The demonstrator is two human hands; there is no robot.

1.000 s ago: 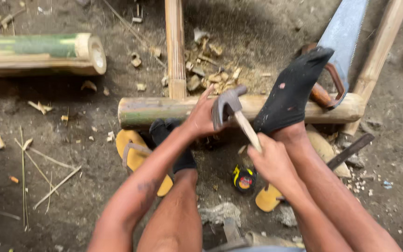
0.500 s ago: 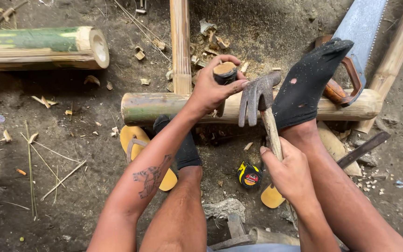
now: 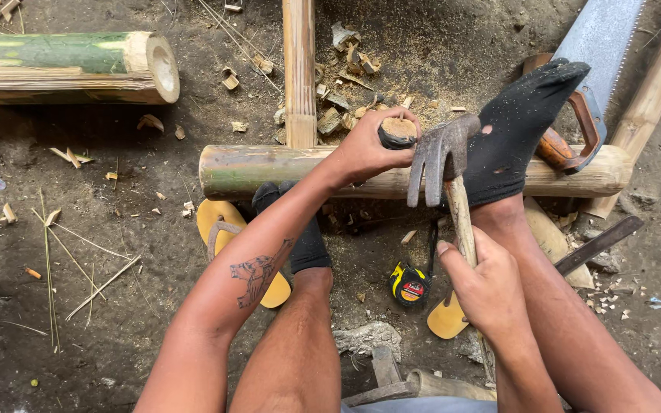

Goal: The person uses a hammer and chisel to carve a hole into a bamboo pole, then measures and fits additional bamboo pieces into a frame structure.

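Right hand (image 3: 491, 287) is wrapped tight around the wooden handle of a claw hammer (image 3: 441, 157), lower right of centre, with the head up near the middle of the frame, claws pointing down. Left hand (image 3: 369, 145) is closed around a short wooden peg (image 3: 398, 131), fingers curled over it, holding it against the horizontal bamboo pole (image 3: 269, 170) that runs across the middle. A foot in a black sock (image 3: 518, 130) is pressing on that pole just right of the hammer head. Handsaw (image 3: 594, 46) lies upper right, tape measure (image 3: 411, 284) on the dirt below the pole.
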